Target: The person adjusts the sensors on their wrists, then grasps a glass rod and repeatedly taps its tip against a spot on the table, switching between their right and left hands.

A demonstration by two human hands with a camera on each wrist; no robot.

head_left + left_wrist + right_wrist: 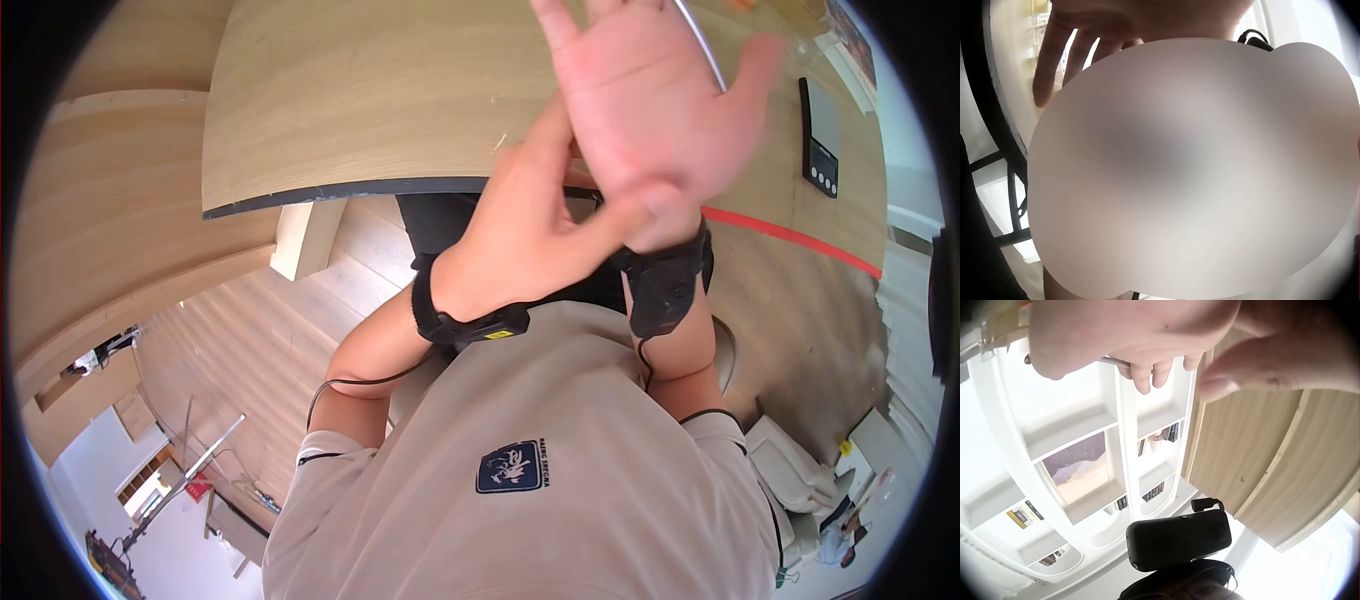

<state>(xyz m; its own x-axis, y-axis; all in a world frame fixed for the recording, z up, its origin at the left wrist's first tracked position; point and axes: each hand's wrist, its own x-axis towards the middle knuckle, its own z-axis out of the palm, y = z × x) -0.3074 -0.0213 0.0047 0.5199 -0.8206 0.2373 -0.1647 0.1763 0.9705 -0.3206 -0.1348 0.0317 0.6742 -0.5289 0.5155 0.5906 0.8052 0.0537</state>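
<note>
My left hand grips the right wrist, its thumb lying across the inner side while its fingers pass behind and are hidden. My right hand is held palm up with fingers straight and thumb spread; the fingertips run out of the head view at the top. A thin pale rod shows between the right thumb and fingers; I cannot tell whether it is held. Black straps with cables circle both wrists. In the left wrist view, a hand with spread fingers crosses the top and a large blurred patch hides most else.
Both hands are over the near edge of a wooden table. A black digital scale lies on it at the right, near a red strip on the edge. White wall shelves stand behind.
</note>
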